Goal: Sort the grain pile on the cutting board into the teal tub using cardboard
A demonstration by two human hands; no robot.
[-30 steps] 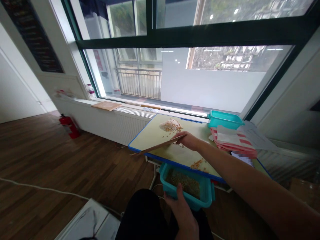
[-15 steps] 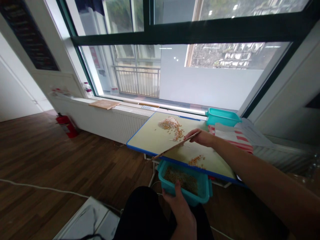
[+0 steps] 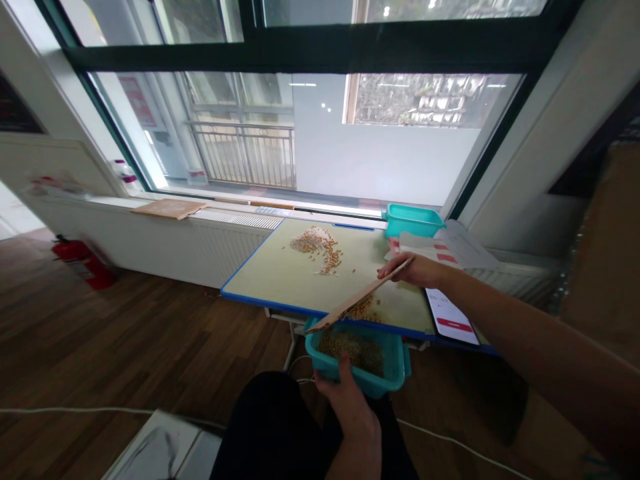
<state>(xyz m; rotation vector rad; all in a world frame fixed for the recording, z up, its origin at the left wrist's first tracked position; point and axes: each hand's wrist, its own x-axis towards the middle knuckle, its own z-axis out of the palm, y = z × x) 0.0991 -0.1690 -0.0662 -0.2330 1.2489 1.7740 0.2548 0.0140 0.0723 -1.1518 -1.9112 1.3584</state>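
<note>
My right hand point(image 3: 417, 270) is closed on a flat brown cardboard strip point(image 3: 350, 304) that slants down across the small blue-edged table point(image 3: 280, 277) toward its near edge. The strip's low end sits over a teal bin point(image 3: 395, 373) holding grain, which my left hand point(image 3: 350, 410) grips by its near rim below the table edge. A small heap of grain point(image 3: 363, 308) lies just behind the strip at the edge. A bigger scatter of grain point(image 3: 317, 245) lies at the far side of the table.
A second teal bin point(image 3: 413, 220) and red-and-white striped bags point(image 3: 425, 245) sit at the table's far right. A phone point(image 3: 447, 315) lies on the right corner. A white radiator runs under the window; a red fire extinguisher point(image 3: 80, 260) stands on the wooden floor at left.
My right hand has drawn the cardboard strip toward me, from the far grain scatter to the table's near edge, pushing a small heap of grain along. My left hand kept hold of the bin.
</note>
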